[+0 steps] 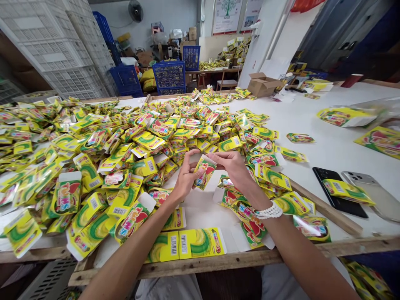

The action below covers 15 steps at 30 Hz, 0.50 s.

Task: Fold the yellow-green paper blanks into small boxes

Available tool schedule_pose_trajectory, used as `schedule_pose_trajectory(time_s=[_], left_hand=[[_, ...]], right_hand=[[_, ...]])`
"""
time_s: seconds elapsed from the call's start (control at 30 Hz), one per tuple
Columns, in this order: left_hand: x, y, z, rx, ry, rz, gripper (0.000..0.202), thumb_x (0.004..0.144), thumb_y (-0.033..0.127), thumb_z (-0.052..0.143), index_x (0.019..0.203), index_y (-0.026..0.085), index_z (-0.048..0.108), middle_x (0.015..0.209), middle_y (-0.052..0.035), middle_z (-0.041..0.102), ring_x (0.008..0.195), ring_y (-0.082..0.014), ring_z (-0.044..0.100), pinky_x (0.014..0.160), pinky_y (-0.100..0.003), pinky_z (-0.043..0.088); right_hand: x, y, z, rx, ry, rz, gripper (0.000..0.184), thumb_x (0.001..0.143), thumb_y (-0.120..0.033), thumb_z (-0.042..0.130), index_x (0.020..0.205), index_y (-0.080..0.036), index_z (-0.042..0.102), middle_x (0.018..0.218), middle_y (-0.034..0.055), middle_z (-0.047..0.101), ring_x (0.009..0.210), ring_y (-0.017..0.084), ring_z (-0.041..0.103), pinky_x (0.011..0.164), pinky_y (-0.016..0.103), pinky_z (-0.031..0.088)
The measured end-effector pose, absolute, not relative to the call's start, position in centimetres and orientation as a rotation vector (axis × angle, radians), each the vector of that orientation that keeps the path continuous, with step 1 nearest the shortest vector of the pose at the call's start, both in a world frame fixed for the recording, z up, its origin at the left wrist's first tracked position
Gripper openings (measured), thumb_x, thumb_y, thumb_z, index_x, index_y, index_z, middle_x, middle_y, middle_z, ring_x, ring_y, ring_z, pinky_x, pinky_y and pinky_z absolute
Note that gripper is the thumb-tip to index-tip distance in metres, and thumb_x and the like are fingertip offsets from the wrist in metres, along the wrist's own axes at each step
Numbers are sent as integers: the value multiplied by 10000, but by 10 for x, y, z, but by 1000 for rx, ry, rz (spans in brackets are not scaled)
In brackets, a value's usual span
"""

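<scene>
A small yellow-and-green candy carton point(206, 174) with a watermelon picture is held upright above the white table. My left hand point(188, 177) grips it from the left side, thumb across its front. At its upper edge, by the pale flap, the fingers of my right hand point(233, 166) are pinched together; the fingertips are partly hidden. A white bead bracelet point(269, 211) circles my right wrist. Two flat cartons point(200, 243) lie barcode to barcode at the table's front edge. More flattened cartons point(250, 216) lie under my right forearm.
A large heap of cartons point(156, 133) covers the table's left and middle. To the right, a wooden strip point(325, 208) lies beside two phones point(336, 187), point(375, 193) with a carton across them. A cardboard box point(264, 84) and blue crates point(169, 76) are farther back.
</scene>
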<state>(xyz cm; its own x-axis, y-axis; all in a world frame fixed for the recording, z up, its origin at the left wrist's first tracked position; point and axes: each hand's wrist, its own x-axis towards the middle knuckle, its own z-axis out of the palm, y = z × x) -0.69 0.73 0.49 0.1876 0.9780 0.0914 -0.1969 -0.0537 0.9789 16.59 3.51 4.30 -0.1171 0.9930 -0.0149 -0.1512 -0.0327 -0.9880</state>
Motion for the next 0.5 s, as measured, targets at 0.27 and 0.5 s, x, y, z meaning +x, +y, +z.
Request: schedule_pose_trajectory(time_s=[0.27,0.5], left_hand=[[-6,6,7,1214,886,1187,733,818,452,807,1414,279,417,899,24,718,509,-69,489,438,-172,323],[-4,4,12,1213,903,1180,703,801,454,804,1374,280,436,877,25,725,537,-102,544,490,-198,387]], right_hand=[[173,38,44,-1066,-1236,1416,467,535,-557,1011,831,-216,895,878,89,845,796,259,777,740,380,639],[171,37,39,-1094,-1238,1293,361,562,-465,995,806,-220,892,833,89,841,715,240,758,649,358,625]])
